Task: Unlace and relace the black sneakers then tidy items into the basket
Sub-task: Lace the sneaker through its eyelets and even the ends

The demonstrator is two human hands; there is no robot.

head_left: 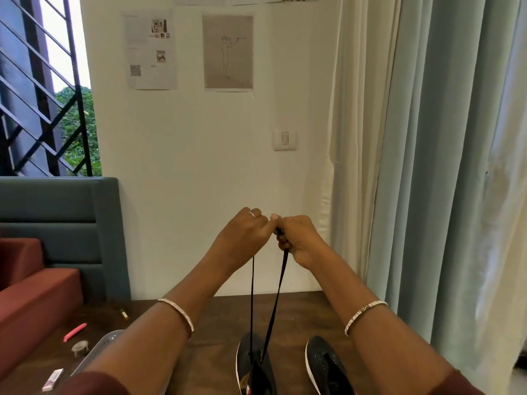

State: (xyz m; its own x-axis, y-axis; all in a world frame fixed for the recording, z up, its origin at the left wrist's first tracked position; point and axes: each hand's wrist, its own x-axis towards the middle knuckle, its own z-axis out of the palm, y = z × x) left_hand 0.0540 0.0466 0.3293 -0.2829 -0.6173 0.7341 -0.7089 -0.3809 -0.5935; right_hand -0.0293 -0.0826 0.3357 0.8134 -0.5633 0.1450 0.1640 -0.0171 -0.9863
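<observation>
Black lace (275,295) taut below hands (242,235), sneaker (253,363) beneath

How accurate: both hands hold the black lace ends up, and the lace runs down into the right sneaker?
One error: the head view shows the lace running down into the left sneaker instead. The left hand and right hand do hold its ends up.

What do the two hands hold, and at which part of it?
The left hand and right hand each pinch an upper end of the thin black shoelace, whose two strands run down to the black white-soled sneaker.
</observation>
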